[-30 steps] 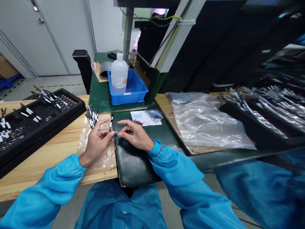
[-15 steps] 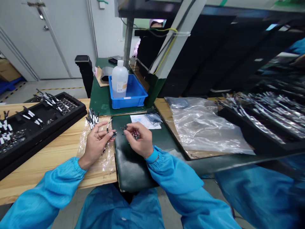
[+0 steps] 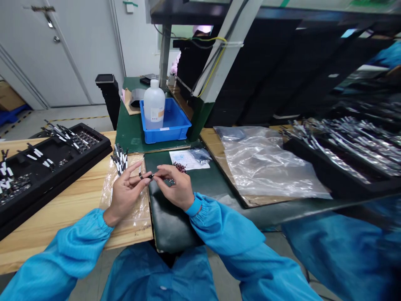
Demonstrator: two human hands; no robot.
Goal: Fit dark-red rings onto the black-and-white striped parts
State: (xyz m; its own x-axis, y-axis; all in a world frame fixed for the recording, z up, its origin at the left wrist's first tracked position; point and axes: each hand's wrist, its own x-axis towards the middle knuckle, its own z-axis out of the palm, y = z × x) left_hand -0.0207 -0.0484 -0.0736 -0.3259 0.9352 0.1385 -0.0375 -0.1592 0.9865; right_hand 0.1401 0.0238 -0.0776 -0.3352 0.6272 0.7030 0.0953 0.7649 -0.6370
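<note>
My left hand (image 3: pixel 125 192) pinches a small black part (image 3: pixel 151 177) with a short black-and-white strip standing up from it. My right hand (image 3: pixel 177 189) is closed in a pinch at the right end of that part; whatever tiny thing lies between its fingertips is hidden. Just behind the right hand lies a pile of tiny dark red and black pieces (image 3: pixel 179 167), partly covered by the fingers. A clear plastic bag (image 3: pixel 140 213) is spread flat beneath the left hand. On its far end rests a bundle of black-and-white strips (image 3: pixel 119 161).
Black trays (image 3: pixel 62 161) with strip parts stand at left. Behind are a blue bin (image 3: pixel 166 134) holding a white bottle (image 3: pixel 154 104), and a paper sheet (image 3: pixel 188 159). At right lie a large plastic bag (image 3: pixel 269 167) and a tray of strips (image 3: pixel 332 154). A post (image 3: pixel 216 71) rises behind.
My right hand has moved left from the pile of tiny pieces to meet the left fingertips at the black part. More of the pile now shows. The view has shifted slightly.
</note>
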